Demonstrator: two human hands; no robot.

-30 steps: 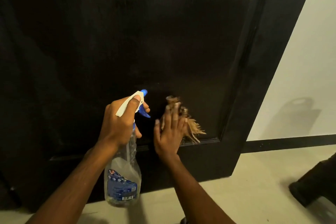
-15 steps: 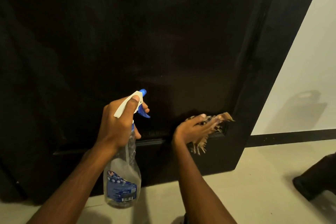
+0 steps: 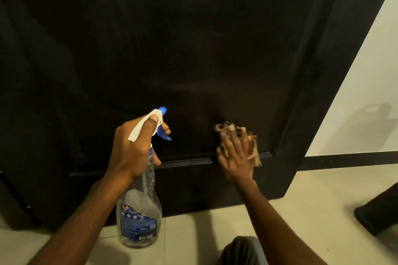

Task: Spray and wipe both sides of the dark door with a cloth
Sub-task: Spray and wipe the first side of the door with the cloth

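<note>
Left hand (image 3: pixel 131 148) grips the spray bottle (image 3: pixel 140 211) by its neck. At its 3 o'clock, right hand (image 3: pixel 234 157) presses the cloth (image 3: pixel 254 155) flat-fingered against the door (image 3: pixel 193 49).

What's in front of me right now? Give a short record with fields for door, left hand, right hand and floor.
Door: dark panelled door, upright, lower panel in view
Left: left hand grips clear plastic spray bottle with white-and-blue head, nozzle toward the door
Right: right hand, fingers straight, presses frayed tan cloth on the door near the panel's lower right corner
Floor: pale tiled floor
</note>
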